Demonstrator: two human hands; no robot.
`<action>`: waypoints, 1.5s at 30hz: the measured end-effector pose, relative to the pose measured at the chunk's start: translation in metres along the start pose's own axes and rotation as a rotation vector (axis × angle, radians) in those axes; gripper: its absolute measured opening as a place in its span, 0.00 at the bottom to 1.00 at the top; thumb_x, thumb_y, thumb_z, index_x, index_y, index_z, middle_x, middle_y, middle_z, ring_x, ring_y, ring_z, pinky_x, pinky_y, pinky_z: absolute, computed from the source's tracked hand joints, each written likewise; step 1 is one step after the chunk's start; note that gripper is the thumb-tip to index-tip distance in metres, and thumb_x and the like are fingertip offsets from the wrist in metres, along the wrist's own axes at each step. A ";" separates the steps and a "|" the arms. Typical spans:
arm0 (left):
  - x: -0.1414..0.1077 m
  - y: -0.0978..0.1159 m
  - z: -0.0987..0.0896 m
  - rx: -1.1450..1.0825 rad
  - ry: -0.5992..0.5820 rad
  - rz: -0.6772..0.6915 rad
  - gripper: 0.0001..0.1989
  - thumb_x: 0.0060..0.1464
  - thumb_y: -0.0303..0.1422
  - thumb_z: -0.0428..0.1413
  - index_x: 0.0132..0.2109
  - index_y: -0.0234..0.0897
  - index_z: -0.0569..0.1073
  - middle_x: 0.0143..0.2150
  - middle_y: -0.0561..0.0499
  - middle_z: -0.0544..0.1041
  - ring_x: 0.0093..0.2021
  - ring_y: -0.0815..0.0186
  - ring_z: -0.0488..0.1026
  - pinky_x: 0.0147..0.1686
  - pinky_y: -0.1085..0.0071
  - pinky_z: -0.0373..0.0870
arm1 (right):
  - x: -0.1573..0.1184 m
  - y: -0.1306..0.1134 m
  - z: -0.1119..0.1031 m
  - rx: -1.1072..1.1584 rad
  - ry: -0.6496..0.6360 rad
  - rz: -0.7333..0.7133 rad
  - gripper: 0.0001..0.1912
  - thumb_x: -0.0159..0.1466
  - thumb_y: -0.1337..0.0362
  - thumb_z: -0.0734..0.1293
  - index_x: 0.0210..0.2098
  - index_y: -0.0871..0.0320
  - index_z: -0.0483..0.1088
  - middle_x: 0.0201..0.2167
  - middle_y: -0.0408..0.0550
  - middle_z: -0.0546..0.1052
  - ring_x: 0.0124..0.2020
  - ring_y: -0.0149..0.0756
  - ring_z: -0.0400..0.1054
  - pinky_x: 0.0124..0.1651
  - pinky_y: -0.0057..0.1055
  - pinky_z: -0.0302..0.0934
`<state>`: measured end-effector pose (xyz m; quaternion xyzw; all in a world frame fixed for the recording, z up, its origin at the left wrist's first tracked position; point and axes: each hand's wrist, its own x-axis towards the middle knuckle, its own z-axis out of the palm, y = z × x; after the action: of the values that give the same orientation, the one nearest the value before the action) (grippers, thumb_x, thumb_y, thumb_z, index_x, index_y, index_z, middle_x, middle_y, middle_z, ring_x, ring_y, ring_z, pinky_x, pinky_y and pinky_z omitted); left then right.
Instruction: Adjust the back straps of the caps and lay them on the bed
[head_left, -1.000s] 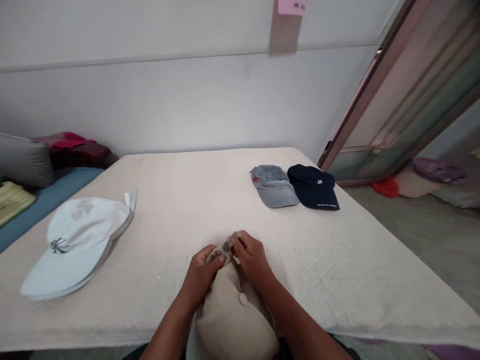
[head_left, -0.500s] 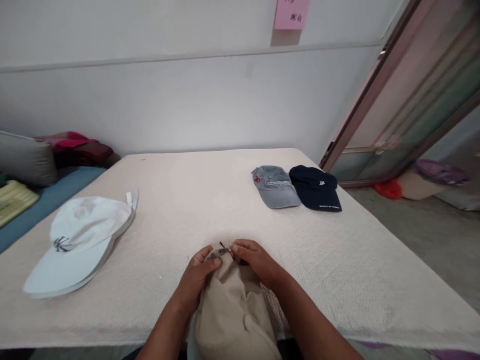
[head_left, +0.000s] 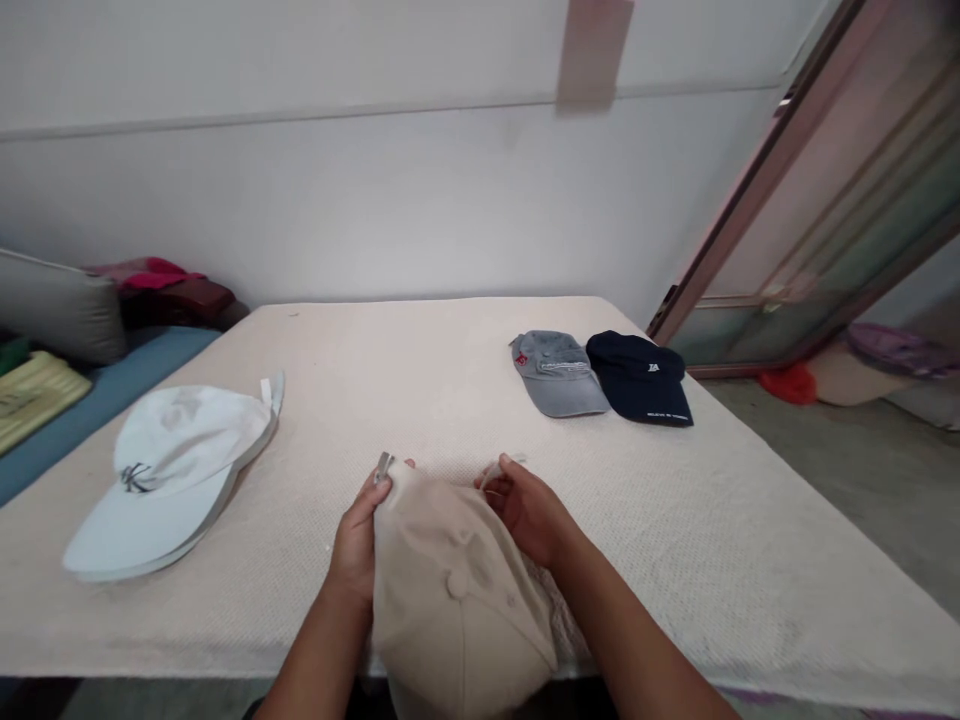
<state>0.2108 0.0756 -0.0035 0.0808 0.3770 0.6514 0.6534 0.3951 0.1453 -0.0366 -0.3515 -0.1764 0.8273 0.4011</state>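
A beige cap (head_left: 457,600) is held between my hands at the near edge of the table, its crown and top button facing up. My left hand (head_left: 360,535) grips the cap's left back edge, with a small metal buckle (head_left: 384,466) sticking up by the thumb. Between the thumb and fingers of my right hand (head_left: 529,505) is the loose end of the cap's strap (head_left: 491,472). The strap end and the buckle are apart. The cap's brim is mostly out of view at the bottom.
On the cloth-covered table (head_left: 397,370) white caps (head_left: 180,470), seemingly stacked, lie at left. A grey cap (head_left: 559,375) and a navy cap (head_left: 640,380) sit side by side at the back right. A wall (head_left: 375,210) stands behind; a cushion (head_left: 60,305) is at far left.
My hands have moved apart, and the strap end is now separate from the buckle. The beige cap's back has spread wider, with its button now nearer the middle.
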 end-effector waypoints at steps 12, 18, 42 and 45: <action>0.013 0.030 -0.015 -0.151 0.109 -0.043 0.09 0.50 0.34 0.53 0.34 0.34 0.75 0.25 0.48 0.79 0.31 0.58 0.77 0.38 0.64 0.73 | -0.026 0.007 0.011 -0.143 -0.394 0.172 0.14 0.55 0.61 0.69 0.38 0.63 0.71 0.30 0.49 0.77 0.30 0.33 0.70 0.35 0.28 0.60; 0.007 0.021 -0.008 -0.001 0.120 -0.096 0.14 0.52 0.37 0.53 0.43 0.33 0.74 0.30 0.47 0.80 0.35 0.57 0.77 0.40 0.61 0.72 | -0.012 -0.001 0.010 0.004 -0.075 -0.145 0.08 0.55 0.64 0.68 0.35 0.59 0.71 0.32 0.46 0.78 0.34 0.35 0.71 0.36 0.28 0.63; -0.017 0.054 -0.035 0.049 0.185 0.369 0.05 0.48 0.19 0.56 0.29 0.32 0.71 0.26 0.54 0.74 0.23 0.75 0.70 0.23 0.81 0.71 | 0.012 0.000 0.004 0.241 0.175 -0.135 0.09 0.62 0.65 0.60 0.30 0.62 0.69 0.23 0.50 0.75 0.23 0.31 0.69 0.22 0.24 0.62; -0.012 0.116 -0.052 0.097 0.249 0.526 0.07 0.50 0.19 0.52 0.28 0.31 0.69 0.24 0.54 0.73 0.21 0.75 0.70 0.22 0.80 0.71 | 0.008 0.003 0.005 0.239 0.103 -0.090 0.07 0.60 0.66 0.62 0.29 0.62 0.69 0.22 0.47 0.74 0.21 0.28 0.67 0.21 0.22 0.60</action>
<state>0.0892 0.0601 0.0340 0.1262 0.4512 0.7846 0.4061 0.3863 0.1498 -0.0380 -0.3349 -0.0713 0.8045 0.4853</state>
